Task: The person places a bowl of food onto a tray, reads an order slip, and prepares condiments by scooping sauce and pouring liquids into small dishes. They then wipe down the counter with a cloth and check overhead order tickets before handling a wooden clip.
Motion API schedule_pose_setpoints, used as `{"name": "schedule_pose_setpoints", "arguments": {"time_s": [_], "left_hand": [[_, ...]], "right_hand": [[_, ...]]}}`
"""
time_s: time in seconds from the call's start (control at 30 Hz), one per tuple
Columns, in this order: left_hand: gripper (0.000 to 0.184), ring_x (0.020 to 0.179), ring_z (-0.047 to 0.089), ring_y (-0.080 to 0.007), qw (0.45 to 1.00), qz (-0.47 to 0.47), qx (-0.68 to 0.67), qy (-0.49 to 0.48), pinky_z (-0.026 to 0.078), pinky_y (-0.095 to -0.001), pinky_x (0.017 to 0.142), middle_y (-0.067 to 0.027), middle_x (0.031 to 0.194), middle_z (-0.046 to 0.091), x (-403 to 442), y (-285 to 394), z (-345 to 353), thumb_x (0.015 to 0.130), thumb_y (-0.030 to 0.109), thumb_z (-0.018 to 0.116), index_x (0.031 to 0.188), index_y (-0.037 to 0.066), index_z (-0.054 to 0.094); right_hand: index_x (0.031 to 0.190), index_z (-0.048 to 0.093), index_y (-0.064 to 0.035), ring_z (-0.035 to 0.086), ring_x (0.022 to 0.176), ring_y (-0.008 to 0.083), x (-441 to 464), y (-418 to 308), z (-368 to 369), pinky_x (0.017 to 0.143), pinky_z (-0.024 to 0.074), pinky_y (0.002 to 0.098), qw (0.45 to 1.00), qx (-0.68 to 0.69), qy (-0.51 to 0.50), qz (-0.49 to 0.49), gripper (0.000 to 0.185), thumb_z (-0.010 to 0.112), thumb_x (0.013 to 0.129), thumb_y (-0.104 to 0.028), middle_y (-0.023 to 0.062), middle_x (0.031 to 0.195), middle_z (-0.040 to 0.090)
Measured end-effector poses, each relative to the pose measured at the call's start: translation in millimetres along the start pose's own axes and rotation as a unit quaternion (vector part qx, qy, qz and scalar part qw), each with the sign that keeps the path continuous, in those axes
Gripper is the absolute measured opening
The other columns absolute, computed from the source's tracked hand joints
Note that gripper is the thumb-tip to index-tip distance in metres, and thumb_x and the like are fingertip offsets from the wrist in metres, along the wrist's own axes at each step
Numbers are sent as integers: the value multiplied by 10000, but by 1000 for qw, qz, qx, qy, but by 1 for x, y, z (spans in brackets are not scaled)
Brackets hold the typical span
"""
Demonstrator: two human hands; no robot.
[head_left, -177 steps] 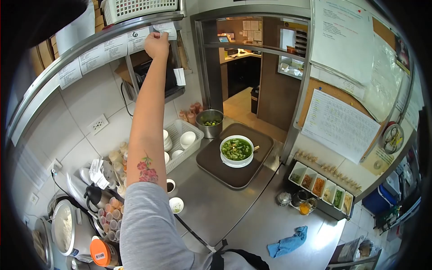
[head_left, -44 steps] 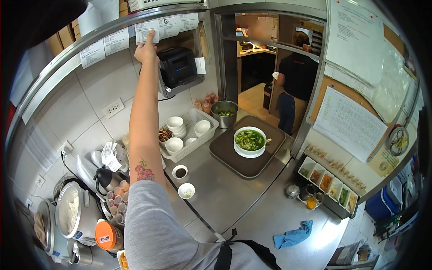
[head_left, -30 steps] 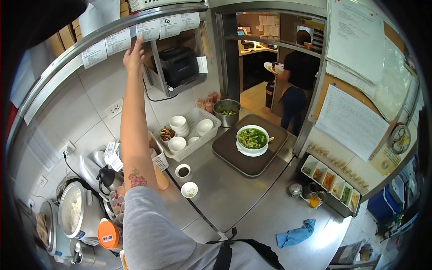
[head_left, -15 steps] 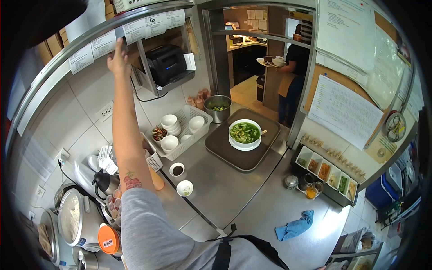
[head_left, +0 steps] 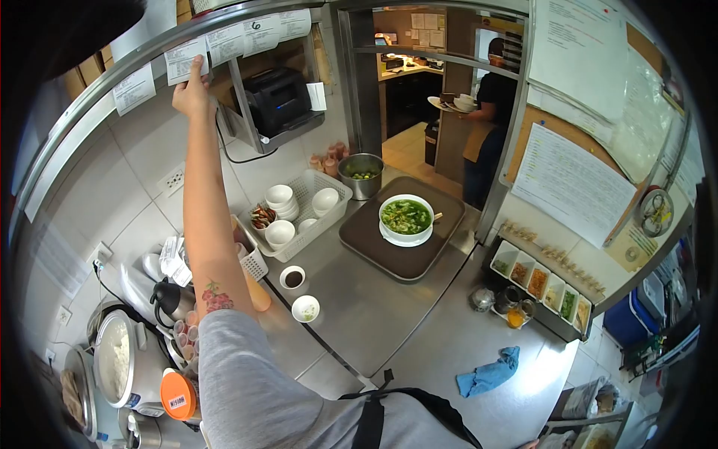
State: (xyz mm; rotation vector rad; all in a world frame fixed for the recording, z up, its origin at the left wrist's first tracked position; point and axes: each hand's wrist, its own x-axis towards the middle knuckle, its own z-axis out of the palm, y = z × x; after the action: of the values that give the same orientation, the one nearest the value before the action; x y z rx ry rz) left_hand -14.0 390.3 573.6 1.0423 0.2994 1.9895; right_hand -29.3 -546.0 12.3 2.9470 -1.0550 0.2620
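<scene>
My left hand [head_left: 192,91] is raised to the metal ticket rail [head_left: 88,91]. Its fingers are closed at the right edge of a printed order ticket [head_left: 182,63], one finger lying over the paper. Another order ticket [head_left: 134,90] hangs alone to the left, with a gap between. Several more tickets [head_left: 258,36] hang to the right, one marked with a handwritten 6. Just a sliver of my right hand [head_left: 529,444] shows at the bottom edge, its fingers hidden.
Below, a brown tray [head_left: 366,243] bears a bowl of green soup [head_left: 406,217]. A white basket [head_left: 318,222] of small bowls, two sauce cups and a blue cloth [head_left: 490,372] lie on the steel counter. A black printer [head_left: 277,105] sits under the rail. A person [head_left: 486,127] carries dishes beyond the opening.
The ticket at my left hand has slid right along the rail, up against the neighbouring ticket, opening a gap from the leftmost one. My left hand has shifted slightly left and down.
</scene>
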Motion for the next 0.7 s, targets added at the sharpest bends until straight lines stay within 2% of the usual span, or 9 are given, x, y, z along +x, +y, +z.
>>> {"name": "schedule_pose_setpoints", "arguments": {"time_s": [0.13, 0.23, 0.33, 0.4, 0.5, 0.57, 0.67, 0.7], "left_hand": [[445, 694, 618, -124, 1000, -18, 21, -13, 460, -230, 558, -77, 875, 686, 7, 2, 1, 670, 276, 885, 927, -19, 674], [554, 843, 636, -159, 995, -66, 34, -62, 477, -237, 570, -111, 1014, 664, 12, 0, -7, 660, 295, 891, 1048, -6, 635], [593, 1054, 595, -208, 994, -104, -1, -28, 506, -298, 782, -106, 1155, 627, 13, 4, -25, 668, 351, 883, 1114, 66, 614], [620, 1181, 533, -249, 993, -94, -66, -15, 483, -328, 893, -115, 1207, 609, 22, 14, -45, 672, 364, 877, 1147, 87, 591], [672, 1006, 608, -209, 995, -35, -90, -21, 493, -297, 804, -112, 1107, 610, 28, 35, -68, 673, 321, 881, 1176, 29, 544], [612, 968, 626, -206, 996, -43, -80, -8, 496, -292, 784, -115, 1099, 618, 37, 45, -73, 688, 305, 872, 1136, 34, 555], [524, 882, 645, -188, 998, -40, -53, -3, 497, -281, 762, -106, 1062, 641, 46, 52, -78, 708, 274, 859, 1074, 35, 570], [495, 849, 649, -180, 998, -39, -43, -5, 497, -277, 755, -101, 1046, 651, 48, 53, -78, 714, 263, 855, 1053, 35, 575]], "right_hand": [[1163, 591, 0, 669, 769, 284, -2, 1, 0, 686, 542, 400, 999, -23, 15, -32, 415, 392, 999, -324, 200, 900, 678], [1184, 581, -11, 670, 766, 267, -1, 2, 2, 682, 543, 388, 997, -43, 31, -60, 392, 394, 1002, -304, 187, 895, 680], [1205, 571, -22, 671, 762, 250, -4, 3, 2, 678, 543, 377, 993, -66, 43, -87, 372, 396, 1005, -284, 173, 891, 682], [1219, 564, -30, 671, 760, 238, -5, -2, -2, 675, 544, 370, 989, -85, 54, -111, 361, 398, 1008, -270, 164, 888, 684], [1240, 554, -41, 672, 756, 221, -9, -1, -6, 671, 544, 359, 981, -114, 75, -140, 346, 400, 1011, -250, 151, 883, 686], [1253, 548, -49, 673, 754, 210, -13, -2, -6, 669, 544, 351, 977, -133, 82, -148, 338, 402, 1013, -237, 142, 880, 688], [1274, 528, -52, 669, 726, 204, -5, -2, -1, 674, 548, 351, 991, -96, -15, -94, 350, 415, 1008, -249, 121, 842, 685], [1269, 532, -51, 666, 706, 210, -4, -1, 1, 663, 548, 350, 989, -101, -3, -106, 348, 415, 1007, -249, 120, 829, 685]]}}
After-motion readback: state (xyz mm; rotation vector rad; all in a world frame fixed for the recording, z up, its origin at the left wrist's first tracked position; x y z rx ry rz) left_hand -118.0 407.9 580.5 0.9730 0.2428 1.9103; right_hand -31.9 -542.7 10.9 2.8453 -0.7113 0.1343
